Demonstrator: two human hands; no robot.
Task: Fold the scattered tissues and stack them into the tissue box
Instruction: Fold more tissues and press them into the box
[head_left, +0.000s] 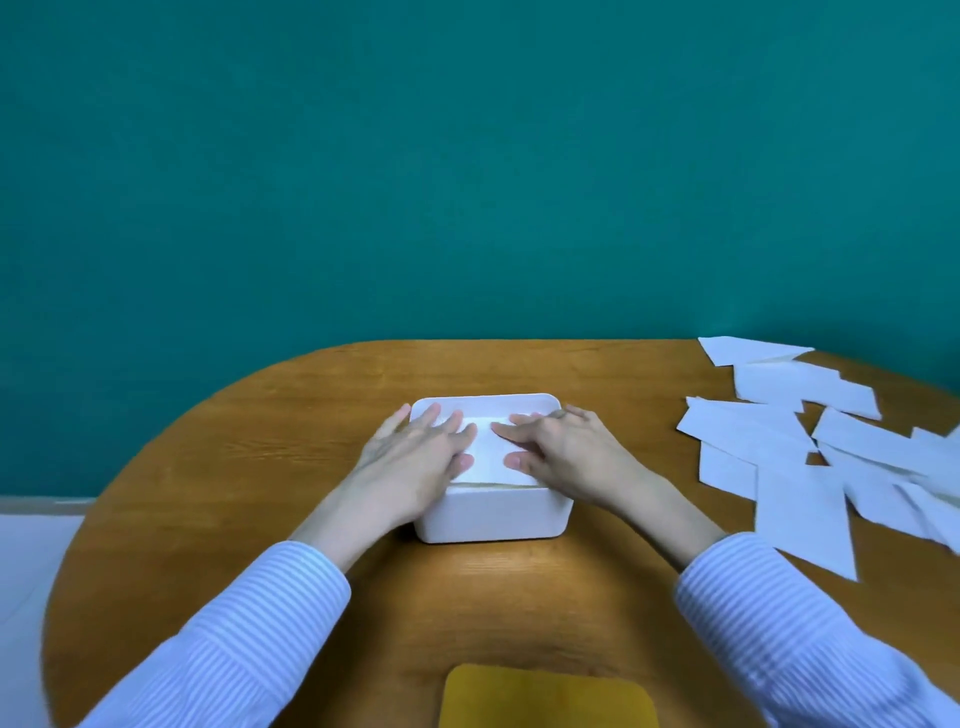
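A white open tissue box (493, 514) stands in the middle of the wooden table. A folded white tissue (488, 452) lies on top of the stack inside it. My left hand (415, 457) lies flat on the left part of that tissue with straight fingers. My right hand (561, 452) presses the right part the same way, fingertips pointing toward the left hand. Several scattered white tissues (810, 452) lie overlapping on the right side of the table.
A yellow rounded lid or pad (545, 696) lies at the table's near edge, in front of the box. The oval wooden table (260, 467) ends at a teal wall behind. Striped shirt sleeves cover both forearms.
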